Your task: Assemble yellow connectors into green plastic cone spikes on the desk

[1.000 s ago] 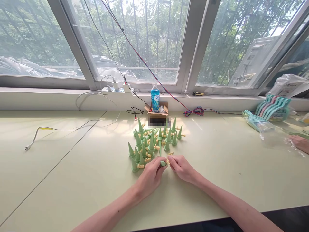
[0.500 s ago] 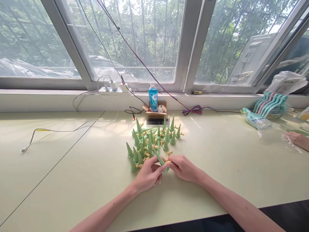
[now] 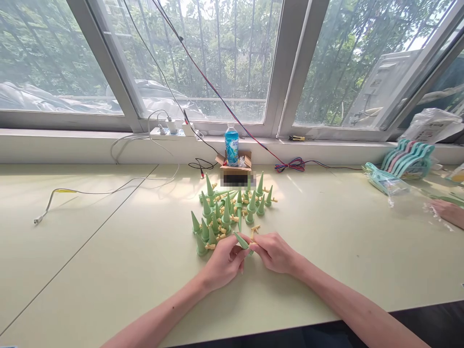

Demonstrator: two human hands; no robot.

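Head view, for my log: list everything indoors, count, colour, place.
Cones: many, green, centre
Fittings: many, yellow, among cones
Box: one, brown, behind cones
Bottle: one, blue, in box
Table: one, pale, foreground
Windows: several, grey frames, behind
Cables: several, mixed, table, window
Power strip: one, white, sill
Tool: one, yellow-black, sill
Hangers: several, teal, pink, right
Bag: one, clear, behind hangers
Another person's hand: one, right edge
Left hand: one, holding cone
Right hand: one, holding fitting

Pale yel-grn tabletop (image 3: 326, 241) w/ 1 seam (image 3: 79, 250) abuts white sill (image 3: 72, 150) below gray-framed windows (image 3: 217, 63), trees (image 3: 362, 63) & daylight outside.
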